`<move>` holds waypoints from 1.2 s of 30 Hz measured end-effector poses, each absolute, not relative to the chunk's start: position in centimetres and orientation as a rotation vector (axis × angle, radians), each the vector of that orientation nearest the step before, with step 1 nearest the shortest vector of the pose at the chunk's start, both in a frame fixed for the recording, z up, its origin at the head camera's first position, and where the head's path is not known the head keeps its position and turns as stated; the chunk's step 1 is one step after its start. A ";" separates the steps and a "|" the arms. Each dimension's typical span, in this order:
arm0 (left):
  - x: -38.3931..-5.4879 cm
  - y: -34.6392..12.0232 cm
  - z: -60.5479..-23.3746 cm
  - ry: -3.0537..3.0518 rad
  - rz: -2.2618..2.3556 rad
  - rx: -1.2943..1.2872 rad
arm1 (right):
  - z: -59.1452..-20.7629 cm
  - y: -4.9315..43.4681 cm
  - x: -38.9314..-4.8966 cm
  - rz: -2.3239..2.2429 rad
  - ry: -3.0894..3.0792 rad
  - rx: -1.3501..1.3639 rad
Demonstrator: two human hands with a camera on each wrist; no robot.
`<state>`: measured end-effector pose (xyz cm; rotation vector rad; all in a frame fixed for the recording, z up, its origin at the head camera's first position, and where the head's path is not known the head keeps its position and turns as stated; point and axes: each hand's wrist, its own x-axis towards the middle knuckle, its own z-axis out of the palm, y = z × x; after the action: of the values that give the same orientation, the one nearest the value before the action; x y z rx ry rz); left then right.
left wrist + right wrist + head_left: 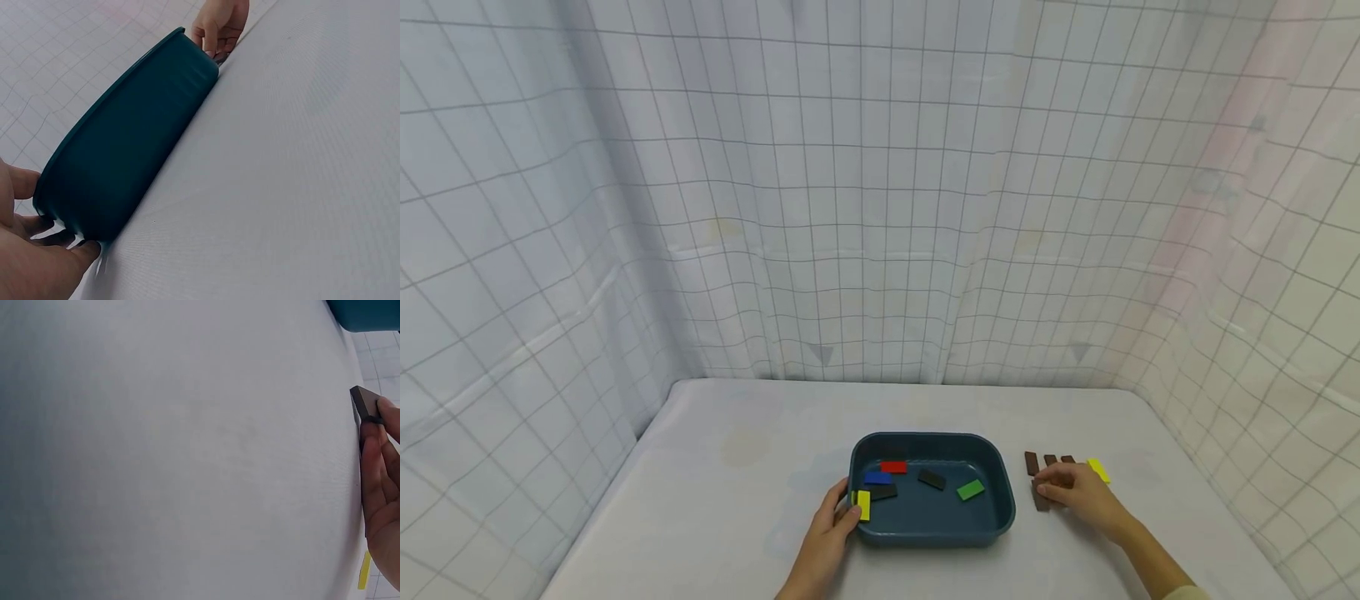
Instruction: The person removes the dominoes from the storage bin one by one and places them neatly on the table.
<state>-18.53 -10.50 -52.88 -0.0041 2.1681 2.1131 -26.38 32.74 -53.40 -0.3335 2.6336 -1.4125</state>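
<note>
A dark teal tub (934, 540) stands on the white table. My left hand (826, 537) grips its left end, with the thumb near the rim beside a yellow block (864, 506); the left wrist view shows fingers against the outer wall. Inside the tub lie a red block (893, 467), a blue block (877, 478), a green block (971, 490) and two black blocks, one (932, 480) near the middle. To the right of the tub, my right hand (1086, 498) pinches a dark brown block (367, 404) between thumb and fingers, one end tilted up in the right wrist view.
Behind the right hand, brown blocks (1032, 463) lie in a row on the table, partly covered by the fingers. Another yellow block (1098, 471) lies to their right. White grid-patterned curtains (880, 208) enclose the table at the back and both sides.
</note>
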 end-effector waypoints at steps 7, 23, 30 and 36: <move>-18.4 -10.2 -52.9 2.169 2.116 -0.043 | -53.8 32.5 -26.5 -1.207 2.813 -0.382; -18.4 -10.2 -53.0 2.179 2.119 -0.030 | -52.3 31.3 -26.3 -1.006 2.955 -0.370; -18.4 -10.3 -52.9 2.167 2.123 -0.024 | -50.2 30.7 -26.7 -0.960 3.019 -0.590; -18.4 -10.1 -52.8 2.166 2.122 -0.048 | -48.2 29.0 -27.5 -0.991 2.987 -0.786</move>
<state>-18.40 -10.14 -52.76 -0.0481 2.1655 2.1217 -27.48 28.97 -48.23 -0.7865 2.9873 -0.9911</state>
